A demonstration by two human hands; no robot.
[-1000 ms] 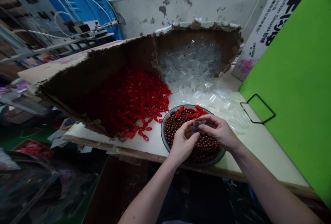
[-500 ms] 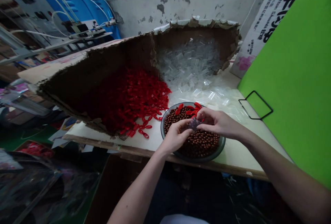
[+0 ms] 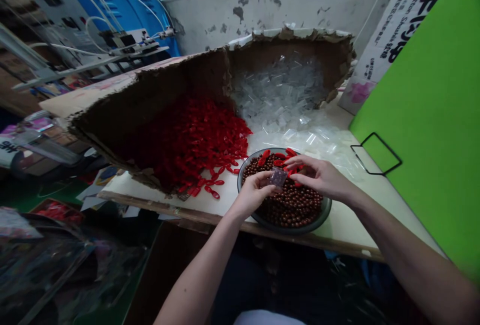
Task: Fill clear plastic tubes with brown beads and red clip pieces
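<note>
Over a round grey bowl (image 3: 328,213) of shiny brown beads (image 3: 296,210), my left hand (image 3: 253,195) pinches a small, clear, squarish plastic case (image 3: 278,177) with something dark inside that I cannot make out. Just to its right is my right hand (image 3: 324,177), its thumb and fingers apart and apparently holding nothing. Several red oval plastic pieces (image 3: 264,157) lie on the beads at the bowl's far side, some partly hidden behind my right fingers.
A torn cardboard box (image 3: 101,100) lies open behind the bowl, spilling red pieces (image 3: 210,135) on the left and clear plastic cases (image 3: 288,100) on the right. A green panel (image 3: 431,115) with a black wire handle (image 3: 378,152) stands at right. The table edge (image 3: 157,210) runs in front.
My right hand has let go of the clear case and its fingers have spread. The case stays in my left hand, now turned with a flat face showing. The view has shifted slightly.
</note>
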